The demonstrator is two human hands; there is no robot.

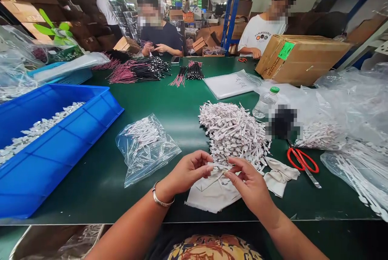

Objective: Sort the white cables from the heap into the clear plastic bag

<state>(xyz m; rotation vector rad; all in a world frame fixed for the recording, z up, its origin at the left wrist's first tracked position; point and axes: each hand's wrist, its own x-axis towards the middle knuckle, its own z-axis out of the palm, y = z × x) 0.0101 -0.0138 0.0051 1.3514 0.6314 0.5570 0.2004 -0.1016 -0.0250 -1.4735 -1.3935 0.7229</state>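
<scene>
My left hand (194,171) and my right hand (250,185) face each other near the front of the table, fingertips pinched. Between them is a short white strip-like piece (220,166); its exact kind is too small to make out. Just behind my fingers rises a big heap of similar white pieces (236,126), thin strips with small blocky ends. A cream cloth (212,197) lies flat under my hands. Another crumpled cloth (280,175) is to the right of my right hand.
At left stands a blue bin (75,143) with small white parts. A clear bag (141,167) holds white strips. Right are red-handled scissors (301,160), a bottle (266,102) and plastic bags (357,98). Black-and-pink wires (139,70) and a carton (306,56) lie farther back, near two people.
</scene>
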